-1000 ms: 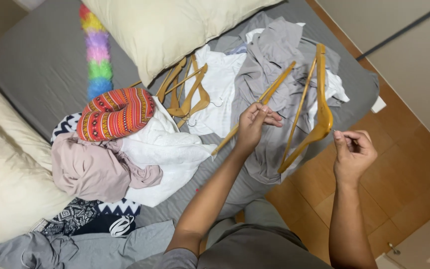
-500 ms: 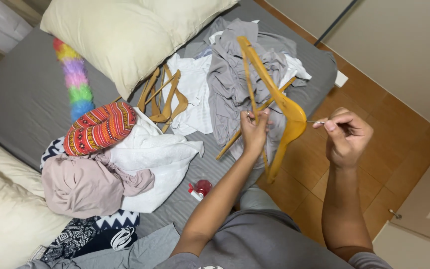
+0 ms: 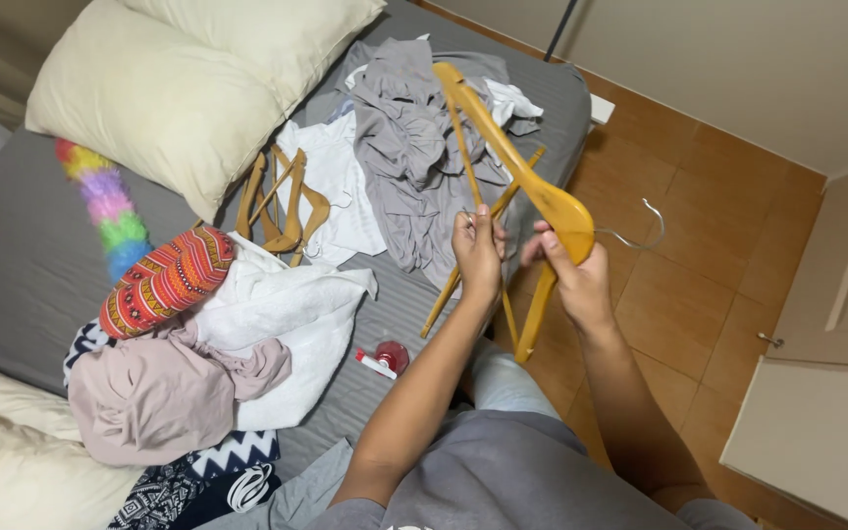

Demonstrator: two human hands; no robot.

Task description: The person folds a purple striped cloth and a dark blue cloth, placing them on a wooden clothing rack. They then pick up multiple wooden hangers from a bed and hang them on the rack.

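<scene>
left hand (image 3: 478, 257): fingers closed on a wooden hanger bar | right hand (image 3: 573, 277): fingers wrapped round a wooden hanger (image 3: 542, 191) near its metal hook (image 3: 637, 228) | hangers held centre-right of frame, above the bed (image 3: 22, 255) edge, grey garment (image 3: 414, 147) behind

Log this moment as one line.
left hand: grips wooden hanger's bar | right hand: holds yellow wooden clothes hanger near hook | below: grey garment on bed
</scene>
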